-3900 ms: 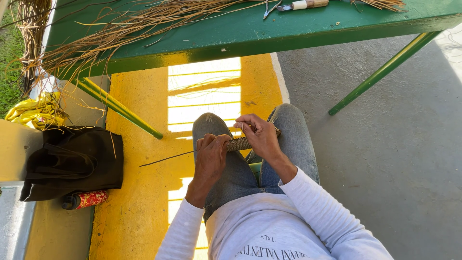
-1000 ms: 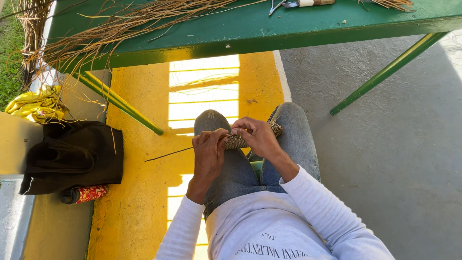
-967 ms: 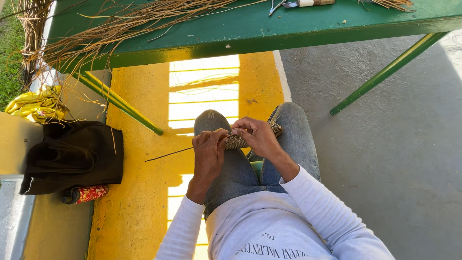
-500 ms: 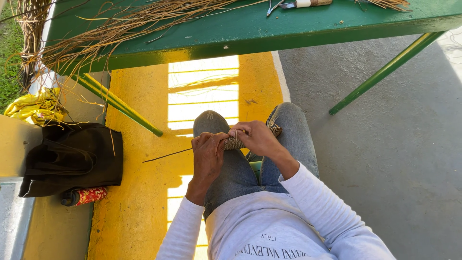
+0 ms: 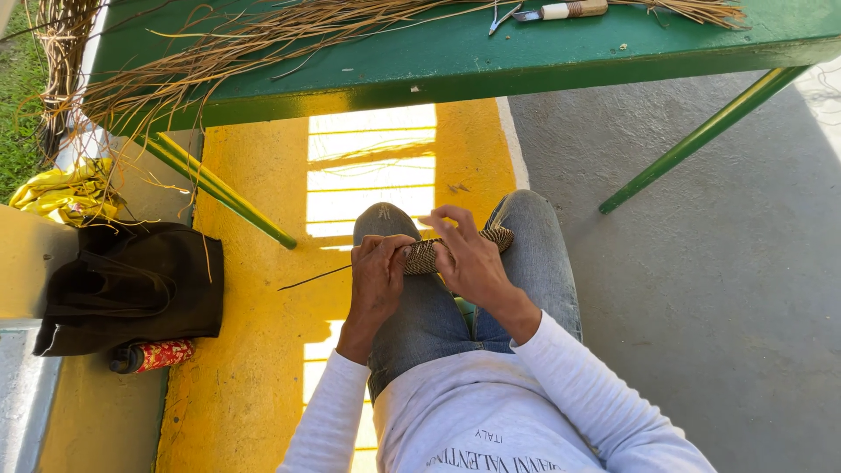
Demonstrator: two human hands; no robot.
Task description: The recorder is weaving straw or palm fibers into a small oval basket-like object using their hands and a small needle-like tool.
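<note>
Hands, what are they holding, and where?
Both hold a small woven strip: left hand at its left end, right hand over its middle.

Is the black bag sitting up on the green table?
No, the black bag lies on the ground to the left of the person's knees, below the green table, which holds dried straw strands.

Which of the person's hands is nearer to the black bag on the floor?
Left. The left hand is on the bag's side of the lap; the right hand lies beyond it, farther away.
</note>
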